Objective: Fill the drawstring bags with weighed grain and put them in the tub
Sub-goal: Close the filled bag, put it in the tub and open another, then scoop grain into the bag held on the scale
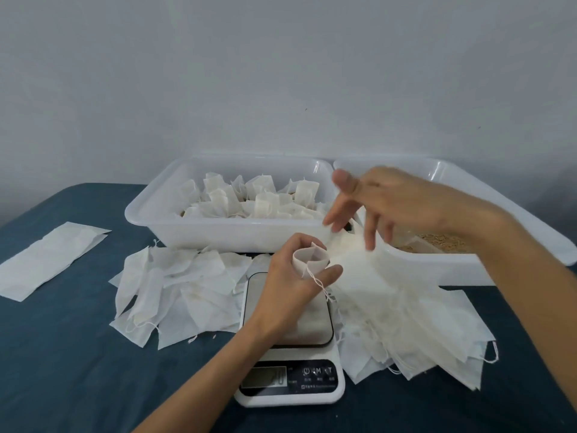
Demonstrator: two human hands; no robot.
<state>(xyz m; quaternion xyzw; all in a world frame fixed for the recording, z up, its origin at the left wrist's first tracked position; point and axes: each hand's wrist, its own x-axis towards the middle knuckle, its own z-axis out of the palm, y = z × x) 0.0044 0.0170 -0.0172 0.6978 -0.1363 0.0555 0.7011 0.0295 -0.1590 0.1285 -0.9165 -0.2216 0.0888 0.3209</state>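
Gripped in the left hand, an empty bag sits over the scale, its mouth rolled open and facing up, its drawstring trailing down past the fingers. Spread wide and holding nothing, the right hand hovers blurred above the gap between the two tubs, fingers pointing down toward the bag.

By my reading, the step in hand is opening a fresh bag for filling. Next the right hand must fetch grain from the right tub and tip it into the held mouth, then check the weight; the scale's display is too dim to read.

Filled bags already crowd the left tub. Loose empty bags lie heaped left and right of the scale, the right heap overlapping its edge and lying between hand and grain, so it could snag or skew the reading. A flat stack lies well apart at far left on the blue cloth.
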